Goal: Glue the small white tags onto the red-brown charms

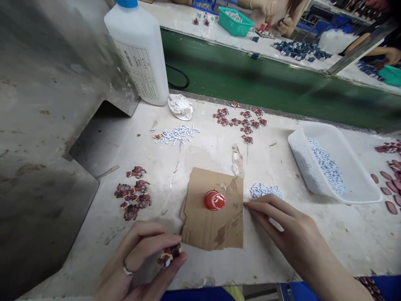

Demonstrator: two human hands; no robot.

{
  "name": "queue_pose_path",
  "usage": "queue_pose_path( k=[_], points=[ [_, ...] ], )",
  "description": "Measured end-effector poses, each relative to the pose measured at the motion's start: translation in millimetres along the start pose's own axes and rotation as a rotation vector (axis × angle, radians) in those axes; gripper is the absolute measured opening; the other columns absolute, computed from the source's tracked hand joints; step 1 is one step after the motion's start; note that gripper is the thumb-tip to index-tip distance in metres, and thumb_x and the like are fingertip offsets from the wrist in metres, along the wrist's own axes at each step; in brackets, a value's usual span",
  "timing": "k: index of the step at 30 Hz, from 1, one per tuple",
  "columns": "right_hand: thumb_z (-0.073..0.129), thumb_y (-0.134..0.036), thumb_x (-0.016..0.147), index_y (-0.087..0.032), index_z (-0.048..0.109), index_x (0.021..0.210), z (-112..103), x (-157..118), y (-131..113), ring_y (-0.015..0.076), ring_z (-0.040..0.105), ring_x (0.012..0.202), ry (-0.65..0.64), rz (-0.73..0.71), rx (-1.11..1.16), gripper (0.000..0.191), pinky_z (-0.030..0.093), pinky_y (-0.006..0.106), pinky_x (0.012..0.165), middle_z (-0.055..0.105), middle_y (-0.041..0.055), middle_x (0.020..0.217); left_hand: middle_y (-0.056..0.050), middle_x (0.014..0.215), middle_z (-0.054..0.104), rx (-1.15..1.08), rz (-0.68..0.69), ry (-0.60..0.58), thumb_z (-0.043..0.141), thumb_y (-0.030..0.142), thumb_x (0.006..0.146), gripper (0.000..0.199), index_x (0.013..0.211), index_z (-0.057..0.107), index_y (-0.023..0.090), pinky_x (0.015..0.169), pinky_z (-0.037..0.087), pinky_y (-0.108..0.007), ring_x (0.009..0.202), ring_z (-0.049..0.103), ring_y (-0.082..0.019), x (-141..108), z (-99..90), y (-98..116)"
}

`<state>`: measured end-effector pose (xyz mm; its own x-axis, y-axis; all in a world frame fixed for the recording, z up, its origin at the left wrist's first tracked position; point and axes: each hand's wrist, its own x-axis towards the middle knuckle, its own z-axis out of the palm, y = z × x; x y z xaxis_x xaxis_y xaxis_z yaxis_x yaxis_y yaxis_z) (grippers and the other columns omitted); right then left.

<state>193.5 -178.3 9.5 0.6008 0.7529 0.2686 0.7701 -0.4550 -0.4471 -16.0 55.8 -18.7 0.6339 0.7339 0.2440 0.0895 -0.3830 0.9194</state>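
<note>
My left hand (142, 261), with a ring on one finger, holds a small brown figurine (169, 255) between thumb and fingers at the near edge of the table. My right hand (282, 225) is pinched closed beside the right edge of a cardboard piece (200, 230); whatever its fingertips hold is too small to make out. On the cardboard sits a small cup of red liquid (214, 200). Just beyond my right fingers lies a small pile of pale blue pieces (266, 190). Several brown figurines (133, 194) are grouped beyond my left hand.
A white tray (360, 177) of tiny pieces is at right, near dark red ovals (391, 207). Farther back are more figurines (246, 121), pale pieces (177, 135), a crumpled cloth (180, 106) and a large bottle (140, 54). Metal housing (40, 125) stands left. People work beyond the green barrier (219, 67).
</note>
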Motion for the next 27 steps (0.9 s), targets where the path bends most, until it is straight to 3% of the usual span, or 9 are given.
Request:
queue_pose_path(
  k=[4,7,9,12,15,19,21,23,27],
  points=[
    [0.065,-0.020,0.112,-0.029,0.083,0.113,-6.3,-5.8,-0.1,0.0201,0.088,0.069,0.023,0.021,-0.067,0.020,0.071,0.028,0.058,0.091,0.0013,0.097,-0.002,0.092,0.081,0.146,0.056,-0.059,0.100,0.055,0.087,0.033,0.102,0.086,0.029,0.080,0.074,-0.029,0.088,0.084,-0.024,5.9,-1.5,5.5],
    [0.070,-0.027,0.112,-0.027,0.081,0.109,-6.8,-4.9,1.3,0.0176,0.084,0.061,0.015,0.042,-0.074,0.012,0.068,0.026,0.054,0.086,-0.0015,0.086,0.001,0.106,0.082,0.245,0.202,-0.210,0.087,0.043,0.105,0.015,0.110,0.080,0.030,0.091,0.071,-0.020,0.091,0.084,-0.016,8.8,-4.5,5.8],
    [0.070,-0.030,0.113,-0.028,0.080,0.104,-5.1,-2.0,3.0,0.0162,0.083,0.061,-0.026,0.057,-0.055,0.014,0.067,0.024,0.054,0.084,-0.0032,0.083,0.001,0.122,0.081,0.293,0.277,-0.293,0.075,0.037,0.113,0.006,0.114,0.075,0.031,0.100,0.069,-0.017,0.103,0.084,-0.013,12.0,-4.2,3.2],
    [0.065,-0.026,0.114,-0.029,0.076,0.100,-2.5,0.1,3.1,0.0158,0.084,0.065,-0.088,0.064,-0.054,0.018,0.067,0.024,0.055,0.083,-0.0031,0.086,-0.004,0.150,0.077,0.399,0.329,-0.370,0.062,0.033,0.119,0.010,0.112,0.067,0.028,0.114,0.069,-0.027,0.136,0.078,-0.018,15.4,1.3,-1.3],
    [0.059,-0.021,0.115,-0.029,0.073,0.105,-2.9,-5.2,-0.4,0.0190,0.085,0.072,-0.071,0.036,-0.118,0.019,0.069,0.028,0.059,0.083,0.0000,0.094,-0.008,0.163,0.072,0.450,0.351,-0.435,0.058,0.027,0.120,0.008,0.112,0.061,0.028,0.113,0.072,-0.035,0.147,0.072,-0.023,12.7,7.3,-3.5],
    [0.052,-0.010,0.112,-0.028,0.075,0.123,-9.1,-18.9,0.1,0.0256,0.090,0.088,-0.067,-0.072,-0.160,0.031,0.076,0.033,0.069,0.087,0.0064,0.107,-0.008,0.161,0.075,0.390,0.337,-0.464,0.058,0.024,0.118,0.010,0.110,0.062,0.029,0.102,0.075,-0.032,0.144,0.075,-0.024,4.0,8.5,-2.4],
    [0.052,-0.008,0.110,-0.029,0.076,0.131,-12.2,-23.1,3.8,0.0280,0.092,0.092,-0.065,-0.096,-0.151,0.038,0.078,0.036,0.072,0.090,0.0084,0.112,-0.008,0.159,0.075,0.389,0.340,-0.435,0.060,0.025,0.117,0.008,0.111,0.065,0.029,0.105,0.074,-0.032,0.141,0.077,-0.024,1.2,6.6,-0.4],
    [0.059,-0.012,0.109,-0.031,0.080,0.126,-14.2,-22.7,6.9,0.0280,0.092,0.087,-0.025,-0.053,-0.108,0.034,0.079,0.036,0.068,0.092,0.0065,0.110,-0.006,0.145,0.078,0.376,0.333,-0.366,0.065,0.030,0.118,0.006,0.115,0.070,0.030,0.107,0.072,-0.029,0.129,0.079,-0.020,0.3,3.7,2.5],
    [0.077,-0.024,0.105,-0.034,0.085,0.105,-15.6,-6.5,0.7,0.0243,0.091,0.074,0.001,0.056,0.096,0.013,0.080,0.031,0.065,0.093,-0.0011,0.094,0.002,0.100,0.076,0.178,0.236,-0.339,0.074,0.033,0.116,0.005,0.121,0.076,0.034,0.088,0.068,-0.015,0.091,0.079,-0.011,0.8,-1.8,9.3]
  ],
)
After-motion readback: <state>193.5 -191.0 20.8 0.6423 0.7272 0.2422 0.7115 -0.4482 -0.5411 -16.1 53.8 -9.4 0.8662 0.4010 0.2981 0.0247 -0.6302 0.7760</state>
